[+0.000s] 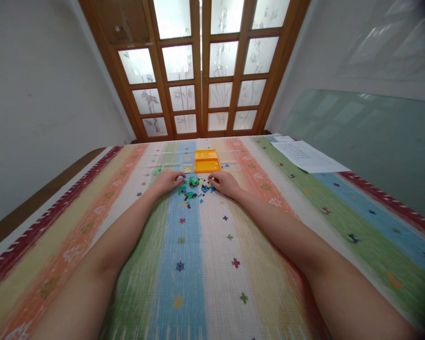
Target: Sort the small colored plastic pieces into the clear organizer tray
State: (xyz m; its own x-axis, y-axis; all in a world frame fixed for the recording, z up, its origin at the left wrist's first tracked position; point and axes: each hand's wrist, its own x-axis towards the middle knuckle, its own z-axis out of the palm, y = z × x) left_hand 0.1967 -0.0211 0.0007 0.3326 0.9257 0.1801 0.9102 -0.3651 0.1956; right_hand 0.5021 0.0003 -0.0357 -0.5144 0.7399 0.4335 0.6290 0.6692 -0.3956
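Observation:
A loose pile of small green, blue and dark red pieces [191, 193] lies on the cloth between my hands. At the left edge of the pile is my left hand [168, 182], its fingers curled in and the thumb close to them. My right hand [225, 183] rests at the pile's right side, fingertips drawn together over the blue and dark bits. Whatever either hand pinches is too small to tell. Just beyond the fingers stands an orange two-part tray [208, 165]. Clear plastic compartments [187, 158] flank it, with yellow pieces [188, 168] in one of them.
A striped tablecloth [184, 241] covers the table. Green pieces [157, 172] lie left of the pile, and blue ones [225, 165] right of the orange tray. Printed paper sheets [308, 157] lie far right. Beyond the table are wooden glazed doors [200, 85]; a glass panel [361, 127] leans at right.

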